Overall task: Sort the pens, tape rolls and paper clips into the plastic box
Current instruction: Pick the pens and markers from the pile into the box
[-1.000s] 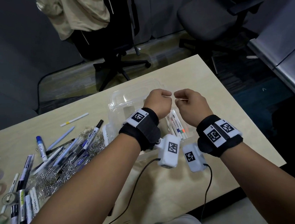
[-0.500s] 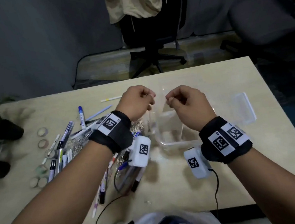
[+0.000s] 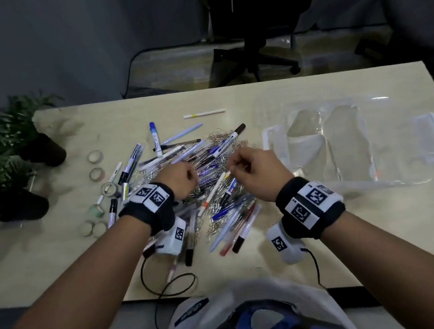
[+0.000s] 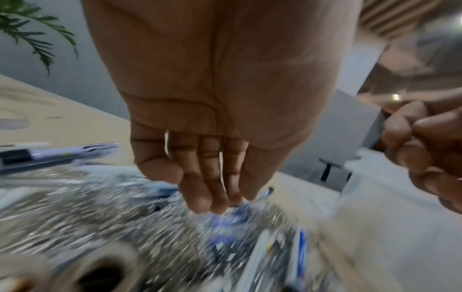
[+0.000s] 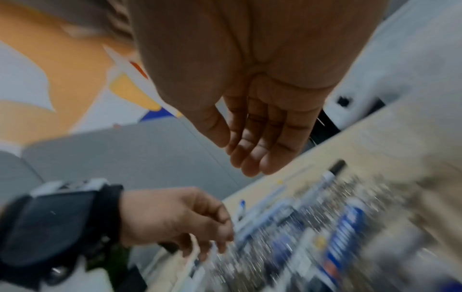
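Pens (image 3: 213, 181) and silver paper clips (image 3: 223, 136) lie in one tangled heap at the middle of the wooden table (image 3: 328, 246), seen from my head camera. My left hand (image 3: 177, 179) hangs over the heap's left part with its fingers curled downward. My right hand (image 3: 258, 173) is just beside it, over the heap's right edge, fingers bent in toward the thumb. A white pen with an orange end (image 3: 214, 190) runs diagonally under that hand, but I cannot tell whether my fingers actually have it. Tape rolls (image 3: 94, 157) sit in a loose column left of the heap. The clear plastic box (image 3: 349, 146) stands open to the right, apart from both hands. Two potted plants (image 3: 8, 166) stand at the table's left edge.

From the left wrist, my left hand (image 4: 220, 122) shows its palm, the fingers (image 4: 200, 189) close together and curved down, nothing visible in them. The clips below are smeared by motion. A tape roll (image 4: 100, 270) sits near the bottom edge.

From the right wrist, my right hand (image 5: 255, 94) shows relaxed fingers (image 5: 262, 156) fairly straight, with nothing visible between them. My left hand (image 5: 175, 219) reaches in below, fingertips down among the blurred clips.
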